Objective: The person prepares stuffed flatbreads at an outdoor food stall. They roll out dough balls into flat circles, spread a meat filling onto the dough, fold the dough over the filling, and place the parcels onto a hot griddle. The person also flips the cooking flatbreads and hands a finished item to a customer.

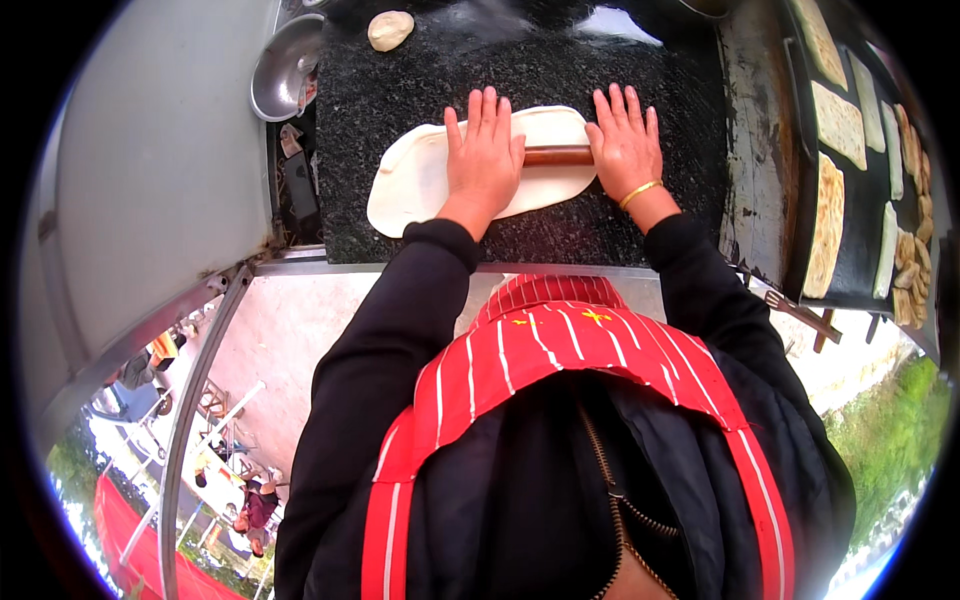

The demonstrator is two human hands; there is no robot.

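Note:
A flattened oval sheet of pale dough (405,190) lies on a black speckled stone worktop (560,238). Across it rests a reddish-brown wooden rolling pin (558,156), whose middle shows between my hands. My left hand (483,155) lies palm down over the pin's left part, fingers stretched out above the dough. At the other end, my right hand (627,145) presses flat on the pin, fingers extended past the dough's right edge. Both palms hide the pin's ends. A round lump of dough (390,31) sits farther back on the left.
A metal bowl (284,68) stands at the worktop's left, beside a grey panel (160,120). On the right, a dark griddle (858,215) carries flatbreads (825,225) and several smaller pieces. A slotted turner (795,310) juts out near the griddle's front corner.

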